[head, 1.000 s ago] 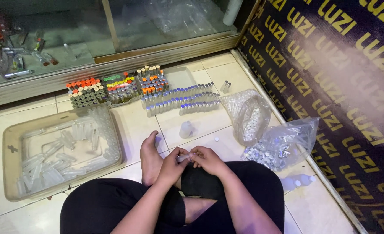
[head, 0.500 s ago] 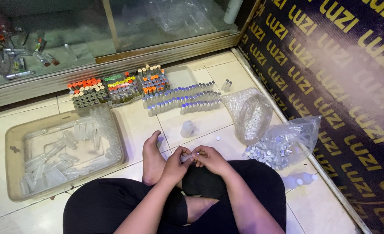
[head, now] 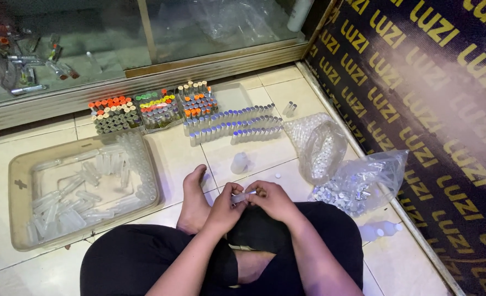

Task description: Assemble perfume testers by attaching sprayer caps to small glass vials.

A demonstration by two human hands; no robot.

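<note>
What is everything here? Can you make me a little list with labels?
place: tiled floor beside a glass cabinet
person: sitting cross-legged, one bare foot out
left hand: holds one end of a small clear tube
right hand: fingers on the tube's other end
tray: clear plastic, holds loose clear tubes
rows of tubes: standing on the floor
coloured-cap tubes: packed in blocks
bags: clear plastic, holding small pieces
</note>
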